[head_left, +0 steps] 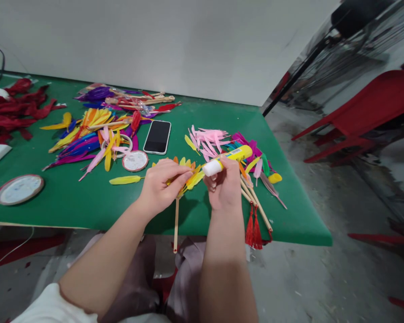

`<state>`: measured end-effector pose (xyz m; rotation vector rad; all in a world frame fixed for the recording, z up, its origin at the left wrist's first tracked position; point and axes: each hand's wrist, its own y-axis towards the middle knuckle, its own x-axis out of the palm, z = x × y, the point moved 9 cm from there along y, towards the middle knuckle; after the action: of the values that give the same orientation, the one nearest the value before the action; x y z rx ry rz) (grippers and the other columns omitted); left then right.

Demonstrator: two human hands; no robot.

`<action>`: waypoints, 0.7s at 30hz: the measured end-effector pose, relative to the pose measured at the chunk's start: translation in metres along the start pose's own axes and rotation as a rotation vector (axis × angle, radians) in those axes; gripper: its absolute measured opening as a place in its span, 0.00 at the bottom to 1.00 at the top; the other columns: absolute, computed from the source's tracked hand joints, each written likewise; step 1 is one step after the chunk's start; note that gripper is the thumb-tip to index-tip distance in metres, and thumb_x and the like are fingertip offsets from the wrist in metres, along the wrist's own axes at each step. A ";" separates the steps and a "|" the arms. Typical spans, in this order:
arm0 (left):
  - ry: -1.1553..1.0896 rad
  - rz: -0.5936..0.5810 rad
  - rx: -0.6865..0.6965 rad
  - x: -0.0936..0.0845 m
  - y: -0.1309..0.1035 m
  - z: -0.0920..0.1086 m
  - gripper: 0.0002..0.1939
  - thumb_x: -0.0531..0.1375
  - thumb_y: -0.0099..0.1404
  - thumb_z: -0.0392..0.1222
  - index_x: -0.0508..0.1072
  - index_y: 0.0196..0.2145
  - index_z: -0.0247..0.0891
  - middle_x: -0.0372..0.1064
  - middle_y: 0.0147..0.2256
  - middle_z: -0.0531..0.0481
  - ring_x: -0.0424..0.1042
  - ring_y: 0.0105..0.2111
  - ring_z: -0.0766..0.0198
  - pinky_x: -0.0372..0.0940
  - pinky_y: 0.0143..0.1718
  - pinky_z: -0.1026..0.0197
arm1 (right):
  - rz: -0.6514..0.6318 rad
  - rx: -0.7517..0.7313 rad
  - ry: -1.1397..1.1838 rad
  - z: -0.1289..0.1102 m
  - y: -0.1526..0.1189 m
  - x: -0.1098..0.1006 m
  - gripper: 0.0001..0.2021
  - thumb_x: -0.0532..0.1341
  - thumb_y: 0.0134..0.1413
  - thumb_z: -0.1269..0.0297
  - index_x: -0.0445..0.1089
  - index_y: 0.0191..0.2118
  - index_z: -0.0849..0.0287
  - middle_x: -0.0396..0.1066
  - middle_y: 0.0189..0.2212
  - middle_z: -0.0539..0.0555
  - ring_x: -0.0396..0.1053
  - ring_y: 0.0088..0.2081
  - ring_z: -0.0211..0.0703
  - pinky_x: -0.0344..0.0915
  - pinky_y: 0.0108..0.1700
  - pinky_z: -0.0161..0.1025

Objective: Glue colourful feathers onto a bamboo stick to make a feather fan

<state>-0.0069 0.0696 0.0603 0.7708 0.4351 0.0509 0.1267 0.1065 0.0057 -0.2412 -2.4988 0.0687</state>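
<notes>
A fan of yellow and orange feathers [195, 178] lies at the table's front edge, its thin wooden handle [176, 224] sticking out past the edge. Over its feathers is my left hand [163, 183], thumb and fingers pinched together at the feathers; the hand covers much of the fan's left side. My right hand [225, 186] grips a yellow glue stick [234, 157], its white end pointing left, just above the fan's right side. Left of my left hand lies a loose yellow feather [125, 180]. A yellow cap [275, 178] rests at the right.
Pink feathers [208, 140] and other coloured ones lie behind my right hand. Wooden sticks with red tassels [254, 229] hang over the front edge. A phone [157, 137], round lids [19, 189], feather bundles [87, 128] and dark red cloth [13, 112] are further left.
</notes>
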 end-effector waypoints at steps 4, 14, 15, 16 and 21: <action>-0.009 -0.013 -0.016 0.001 0.000 -0.002 0.07 0.56 0.58 0.37 0.73 0.26 0.35 0.71 0.23 0.50 0.67 0.24 0.68 0.62 0.28 0.63 | 0.002 0.000 -0.009 0.000 0.001 0.000 0.10 0.59 0.39 0.61 0.57 0.19 0.58 0.51 0.07 0.40 0.45 0.08 0.26 0.39 0.09 0.26; -0.036 -0.022 -0.008 0.001 0.000 -0.001 0.06 0.56 0.58 0.36 0.73 0.26 0.35 0.70 0.22 0.51 0.66 0.23 0.69 0.61 0.28 0.63 | -0.006 0.001 -0.008 0.001 0.001 0.000 0.10 0.58 0.39 0.61 0.57 0.19 0.58 0.51 0.07 0.40 0.45 0.08 0.26 0.39 0.09 0.27; -0.037 -0.022 -0.005 0.001 0.000 -0.001 0.06 0.57 0.58 0.36 0.73 0.26 0.35 0.70 0.22 0.51 0.66 0.23 0.69 0.61 0.28 0.63 | -0.007 0.001 -0.009 0.001 0.001 0.000 0.10 0.58 0.39 0.61 0.57 0.19 0.58 0.51 0.07 0.40 0.45 0.08 0.26 0.39 0.09 0.27; -0.038 -0.022 -0.001 0.001 0.000 0.000 0.06 0.57 0.58 0.35 0.73 0.26 0.35 0.70 0.22 0.51 0.66 0.23 0.69 0.61 0.28 0.63 | -0.008 0.000 -0.010 0.001 0.001 0.000 0.10 0.58 0.39 0.61 0.57 0.19 0.58 0.51 0.07 0.40 0.45 0.08 0.26 0.39 0.09 0.27; -0.043 -0.024 0.009 0.001 0.000 0.001 0.05 0.57 0.57 0.35 0.73 0.27 0.35 0.70 0.22 0.51 0.65 0.23 0.69 0.60 0.28 0.63 | -0.009 0.005 -0.011 0.001 0.001 0.000 0.10 0.58 0.39 0.62 0.56 0.19 0.58 0.50 0.07 0.40 0.45 0.08 0.26 0.38 0.09 0.27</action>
<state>-0.0054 0.0689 0.0601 0.7744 0.4044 0.0096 0.1263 0.1075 0.0051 -0.2284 -2.5105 0.0722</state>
